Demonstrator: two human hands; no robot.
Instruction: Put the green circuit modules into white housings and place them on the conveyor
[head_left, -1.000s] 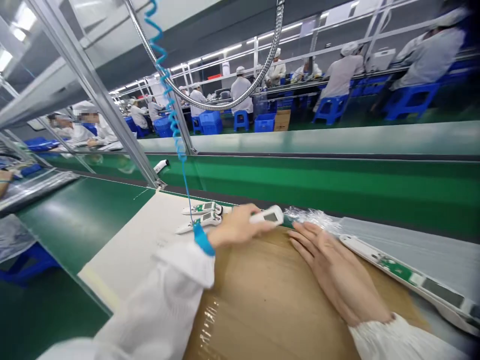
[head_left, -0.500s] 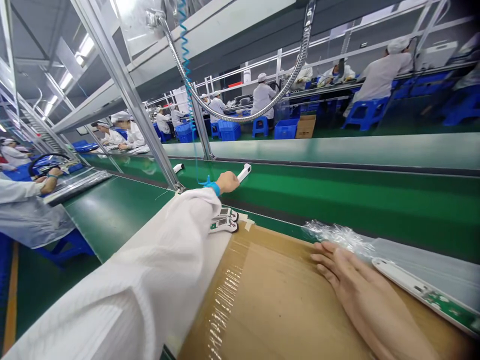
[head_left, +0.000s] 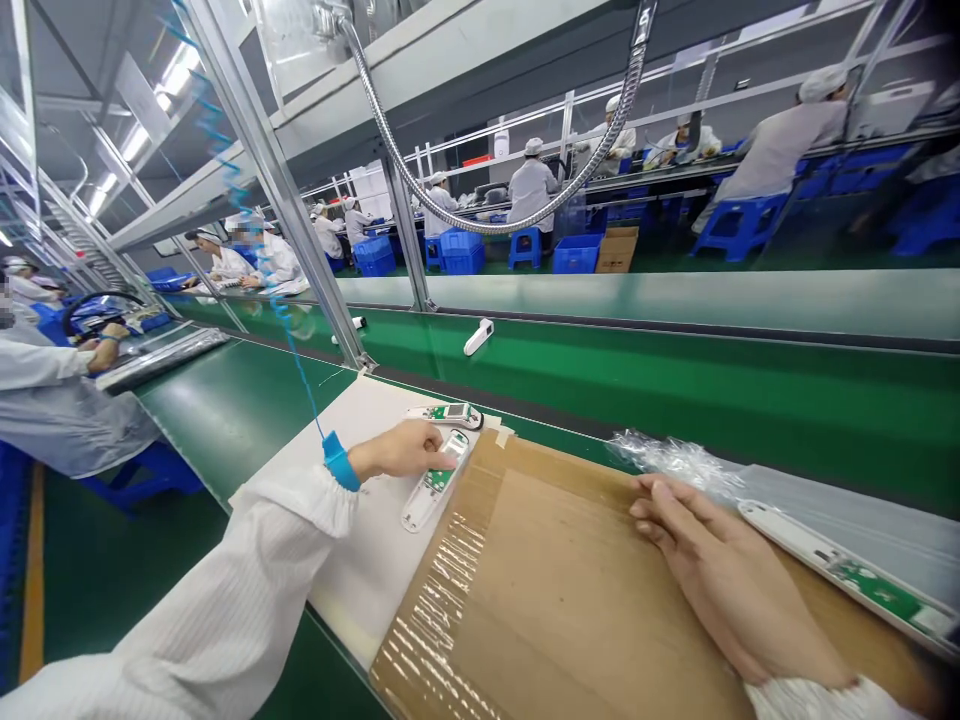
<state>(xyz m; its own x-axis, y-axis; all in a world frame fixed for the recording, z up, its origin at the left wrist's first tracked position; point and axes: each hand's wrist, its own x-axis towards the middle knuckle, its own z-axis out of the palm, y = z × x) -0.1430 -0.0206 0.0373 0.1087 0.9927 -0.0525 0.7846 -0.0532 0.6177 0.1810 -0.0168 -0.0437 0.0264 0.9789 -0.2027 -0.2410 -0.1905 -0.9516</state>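
My left hand, with a blue wrist strap on it, has its fingers closed on the upper part of a white device housing with a green circuit board. That housing lies slanted over a white sheet, beside the cardboard's edge. Just behind it lies a similar open housing. My right hand rests with its fingers stretched out over the cardboard, holding nothing. To its right is a longer-looking white housing with a green board. A closed white device lies on the green belt.
Crumpled clear plastic lies behind my right hand. A metal post stands at the bench's far edge, partly covering another white device. A coiled blue cord runs from my strap. At left a co-worker's sleeve shows.
My left hand has let go of the white device on the belt and come back to the sheet. One housing there is now turned under its fingers. My right hand stays nearly in place.
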